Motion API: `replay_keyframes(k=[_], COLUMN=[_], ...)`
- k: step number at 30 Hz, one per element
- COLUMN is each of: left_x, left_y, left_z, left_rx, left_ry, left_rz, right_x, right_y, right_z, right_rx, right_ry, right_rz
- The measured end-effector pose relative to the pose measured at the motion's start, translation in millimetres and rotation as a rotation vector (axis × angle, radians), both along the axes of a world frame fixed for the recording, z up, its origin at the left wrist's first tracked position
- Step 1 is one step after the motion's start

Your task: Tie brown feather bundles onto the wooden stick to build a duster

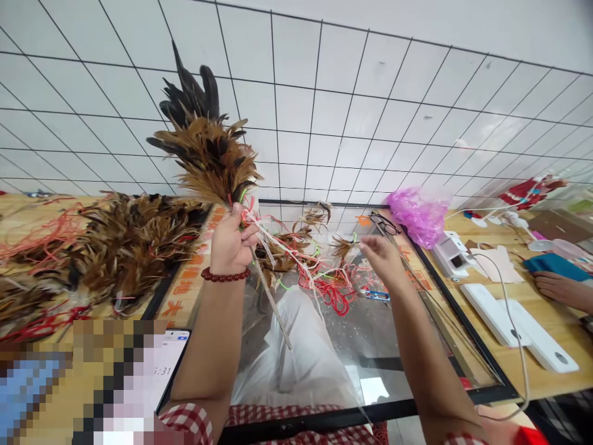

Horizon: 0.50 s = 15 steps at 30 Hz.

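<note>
My left hand (pixel 231 244), with a dark red bead bracelet at the wrist, grips a feather duster by its thin stick (pixel 273 303), just below the feathers. The duster's brown and black feathers (pixel 208 148) point up and away, and pink and white cords trail from the binding. At the right, the fingers of my right hand (pixel 384 259) are pinched at the stem end of a small feather bunch (pixel 343 246) with a green tie. Between the hands lie loose feather bunches (pixel 278 253) and a tangle of red cord (pixel 336 300).
A large feather pile (pixel 134 247) covers the left table. Blue thread snips (pixel 376 295), eyeglasses (pixel 385 222) and a purple plastic bag (pixel 419 213) lie to the right. White power strips (pixel 519 327) and another person's hand (pixel 563 289) are farther right. A phone (pixel 171 352) is at lower left.
</note>
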State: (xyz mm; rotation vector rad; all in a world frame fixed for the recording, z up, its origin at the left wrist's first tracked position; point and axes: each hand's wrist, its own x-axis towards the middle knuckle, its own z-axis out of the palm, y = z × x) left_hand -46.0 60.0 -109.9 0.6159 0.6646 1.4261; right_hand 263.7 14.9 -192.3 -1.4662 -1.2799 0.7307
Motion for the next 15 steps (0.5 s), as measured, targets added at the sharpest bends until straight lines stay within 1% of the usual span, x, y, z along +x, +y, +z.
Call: replay_keyframes(k=[1, 3, 4, 5, 6, 8, 10, 13, 15], left_x=[0, 1, 1, 0, -1, -5, -11, -20, -24], left_y=[-1, -1, -1, -1, -1, -1, -1, 0, 1], left_z=[1.0, 2.5, 3.2, 4.0, 4.8, 7.0, 9.5, 11.4, 10.6], left_rx=[-0.006, -0.015, -0.017, -0.019, -0.023, -0.039, -0.065, -0.098, -0.092], left_ry=[0.003, -0.007, -0.019, -0.032, -0.045, -0.064, -0.079, -0.097, -0.079], left_rz=[0.002, 0.007, 0.01, 0.012, 0.015, 0.036, 0.074, 0.17, 0.173], right_x=[-11, -38, -52, -64, -73, -77, -60, -7, 30], right_y=[-16, -52, -69, -85, -100, -126, -149, -180, -199], right_z=[-2.9, -10.6, -15.0, -19.1, -22.4, -25.2, -22.9, -16.6, -14.7], right_rx=[-0.1, -0.305, -0.377, -0.436, -0.484, -0.525, -0.478, -0.377, -0.349], right_ry=[-0.007, 0.078, 0.174, 0.293, 0.413, 0.575, 0.591, 0.458, 0.314], right_rz=[0.16, 0.443, 0.513, 0.542, 0.534, 0.44, 0.279, 0.021, -0.144])
